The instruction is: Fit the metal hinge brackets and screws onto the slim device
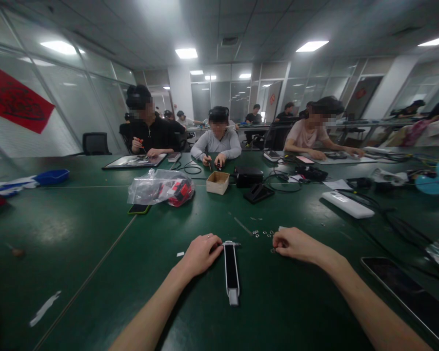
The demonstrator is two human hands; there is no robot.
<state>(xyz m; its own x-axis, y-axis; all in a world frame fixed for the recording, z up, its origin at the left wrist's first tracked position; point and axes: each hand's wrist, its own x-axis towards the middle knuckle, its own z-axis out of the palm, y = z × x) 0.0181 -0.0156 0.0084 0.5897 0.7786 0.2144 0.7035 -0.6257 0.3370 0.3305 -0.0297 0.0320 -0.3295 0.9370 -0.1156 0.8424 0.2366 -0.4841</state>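
A long narrow white-and-black part [231,267] lies on the green table [95,234] straight in front of me. My left hand [202,252] rests beside its far end, fingers curled and touching that end. My right hand [291,243] lies to the right, fingers curled down onto the table next to several tiny metal rings [263,234]. What, if anything, is pinched under its fingertips is hidden. A thin metal rod [243,226] lies just beyond the rings.
A plastic bag with red parts [161,189], a phone [139,209], a small cardboard box [218,182], black devices and cables [258,192], a white remote-like unit [347,204] and a dark tablet [406,292] lie around. Three people work across the table.
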